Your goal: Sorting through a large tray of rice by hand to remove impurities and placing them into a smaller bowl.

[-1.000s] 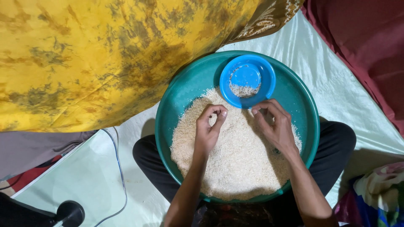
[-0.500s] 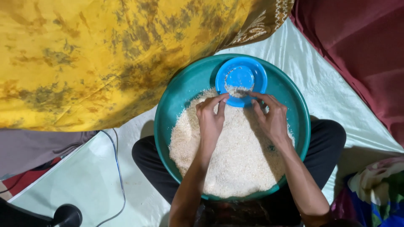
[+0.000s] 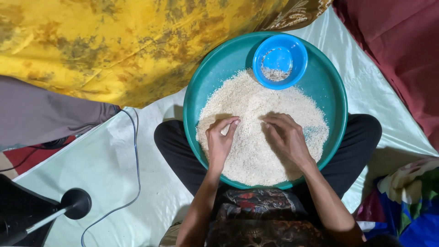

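Rice (image 3: 256,137) heaped mid-tray (image 3: 201,91), left hand (image 3: 220,144) and right hand (image 3: 286,137) loosely curled on it, grasp unclear

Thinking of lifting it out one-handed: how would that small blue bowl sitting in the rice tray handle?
The small blue bowl looks like thin plastic holding only a little grain, so it is probably light and stiff. It sits partly on the loose rice near the rim of the green tray, so a push may tilt or slide it.
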